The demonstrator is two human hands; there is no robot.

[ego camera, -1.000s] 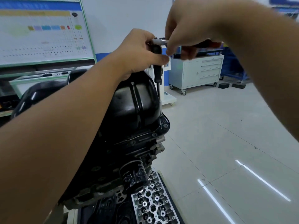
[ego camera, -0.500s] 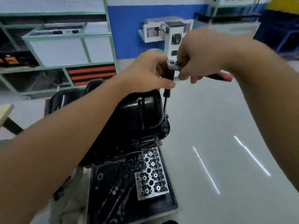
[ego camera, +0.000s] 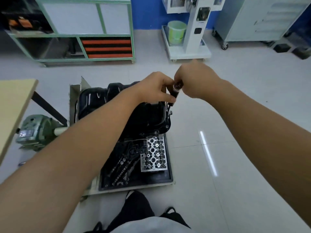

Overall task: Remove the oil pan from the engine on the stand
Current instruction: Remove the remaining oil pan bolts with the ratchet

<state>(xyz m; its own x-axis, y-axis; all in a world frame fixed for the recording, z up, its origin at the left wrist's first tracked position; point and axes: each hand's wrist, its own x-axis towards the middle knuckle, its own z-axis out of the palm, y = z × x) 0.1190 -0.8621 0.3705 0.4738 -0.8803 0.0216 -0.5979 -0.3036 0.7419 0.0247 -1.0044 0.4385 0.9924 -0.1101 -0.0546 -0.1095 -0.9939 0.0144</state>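
Note:
The black oil pan (ego camera: pixel 94 100) sits on top of the upturned engine (ego camera: pixel 151 128) on its stand. A ratchet with a long black extension (ego camera: pixel 175 94) stands nearly upright over a bolt at the pan's right rim. My left hand (ego camera: pixel 154 88) grips the extension near its top, over the pan. Beside it, my right hand (ego camera: pixel 195 79) grips the ratchet's handle, which its fingers hide.
A black tray (ego camera: pixel 168 175) below the engine holds a cylinder head (ego camera: pixel 154 155) and dark parts. A wooden table edge (ego camera: pixel 15 105) and a green motor (ego camera: pixel 37 130) are at left. Green shelving (ego camera: pixel 84 31), a white machine (ego camera: pixel 190 27) and a grey cabinet (ego camera: pixel 257 21) line the back. My shoes (ego camera: pixel 134 207) show below.
The view has tilted down, so the engine now appears from above. Both hands stay on the ratchet and extension at the pan's right rim; the red handle end is now hidden.

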